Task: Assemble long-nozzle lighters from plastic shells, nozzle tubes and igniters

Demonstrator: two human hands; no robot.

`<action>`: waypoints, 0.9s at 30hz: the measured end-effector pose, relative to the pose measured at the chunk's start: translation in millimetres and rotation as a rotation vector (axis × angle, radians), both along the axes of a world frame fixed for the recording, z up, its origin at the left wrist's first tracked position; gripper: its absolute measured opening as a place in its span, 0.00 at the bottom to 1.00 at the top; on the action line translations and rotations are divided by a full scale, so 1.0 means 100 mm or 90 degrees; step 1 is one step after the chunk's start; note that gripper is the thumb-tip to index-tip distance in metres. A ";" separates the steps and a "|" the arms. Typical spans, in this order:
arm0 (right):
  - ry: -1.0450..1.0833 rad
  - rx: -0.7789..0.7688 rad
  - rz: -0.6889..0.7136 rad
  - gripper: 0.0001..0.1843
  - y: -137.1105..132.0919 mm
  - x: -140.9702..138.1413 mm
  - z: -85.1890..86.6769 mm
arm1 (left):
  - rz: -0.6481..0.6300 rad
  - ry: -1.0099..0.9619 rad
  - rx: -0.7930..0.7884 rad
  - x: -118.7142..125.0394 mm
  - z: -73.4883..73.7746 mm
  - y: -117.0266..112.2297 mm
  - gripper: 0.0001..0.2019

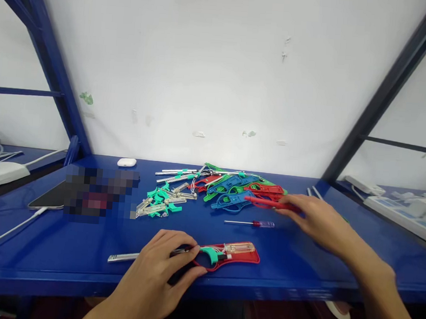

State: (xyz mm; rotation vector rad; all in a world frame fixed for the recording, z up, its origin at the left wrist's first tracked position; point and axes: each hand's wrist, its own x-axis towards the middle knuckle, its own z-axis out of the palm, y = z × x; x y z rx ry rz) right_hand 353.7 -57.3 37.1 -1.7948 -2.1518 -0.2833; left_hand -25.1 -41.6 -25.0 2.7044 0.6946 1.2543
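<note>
A red lighter half-shell (247,258) lies at the front edge of the table, holding a green trigger (211,253), a clear fuel tank (239,248) and thin wires. A metal lighter tube (122,257) sticks out to its left. My left hand (164,261) grips this lighter at its neck, thumb and fingers closed around it. Farther right, my right hand (313,219) pinches another red half-shell (264,203) by its end, above the pile of blue, green and red shells (233,185). A small screwdriver with a purple handle (263,224) lies between the hands.
Left of the shells lie several clear tanks with green triggers (158,202), and metal tubes (176,176) behind them. A white earbud case (126,162) and a cabled phone (48,196) are farther left. Blue frame posts (54,63) flank the table; a white wall stands behind.
</note>
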 end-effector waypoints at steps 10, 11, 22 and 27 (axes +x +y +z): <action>0.390 -0.039 0.113 0.19 -0.21 -1.05 -0.08 | -0.004 -0.018 0.011 0.01 0.01 -0.01 0.06; 0.390 -0.047 0.114 0.19 -0.20 -1.11 -0.11 | -0.006 -0.017 0.011 0.00 0.01 -0.01 0.06; 0.318 -0.056 0.205 0.23 -0.18 -1.10 -0.30 | 0.030 0.078 -0.056 -0.04 0.03 -0.03 0.11; 0.314 -0.058 0.194 0.22 -0.24 -1.09 -0.34 | 0.025 0.069 -0.046 -0.06 0.01 -0.01 0.12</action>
